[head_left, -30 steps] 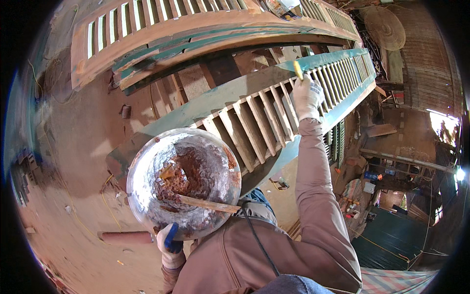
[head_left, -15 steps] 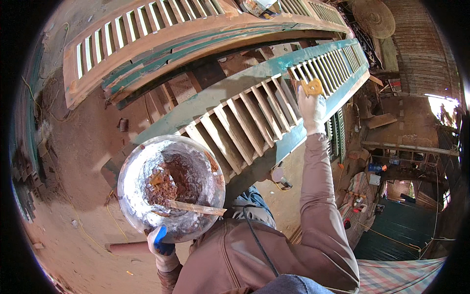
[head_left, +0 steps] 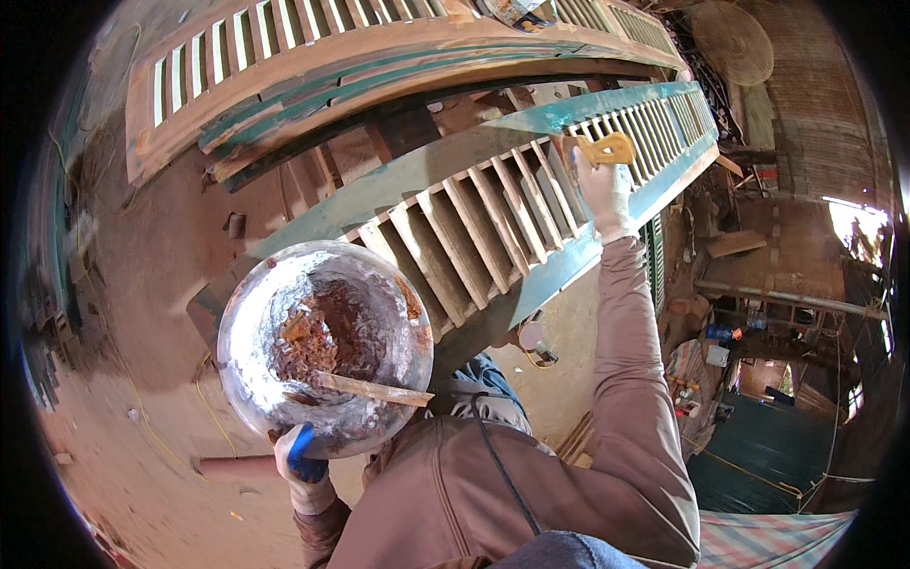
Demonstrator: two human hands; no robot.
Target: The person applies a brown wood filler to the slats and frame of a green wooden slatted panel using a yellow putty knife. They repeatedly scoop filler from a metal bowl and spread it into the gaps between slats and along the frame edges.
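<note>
The right hand (head_left: 605, 194), in a pale glove, is closed around a brush (head_left: 611, 149). The brush's yellow handle, with a hole through it, juts out to the right from the top of the fist; its darker end points left, just beside the nearest slats. I cannot tell whether the brush end touches them.

The green shutter (head_left: 427, 175) lies beneath this hand, running from near the pot, below and to the left, to well beyond it on the right. Its pale slats (head_left: 466, 237) stand in a row on both sides of the fist. A brighter green patch (head_left: 559, 116) shows on the frame just beyond the hand.

The left hand (head_left: 305, 474), gloved in white and blue, is clamped on the near edge of the pot (head_left: 248, 332). The pot sits right above this hand, tilted so that its inside shows, well apart from the right hand and lower to its left. In it lies reddish-brown stuff (head_left: 360, 327), up and to the right of the left hand. A wooden stick (head_left: 374, 389) leans from this stuff to the rim on the side toward the body.

Farther off, beyond both hands, a brown shutter (head_left: 284, 71) rests on a stack, with a tin (head_left: 521, 11) on it. A reddish strip (head_left: 237, 466) lies on the ground to the left hand's left.
</note>
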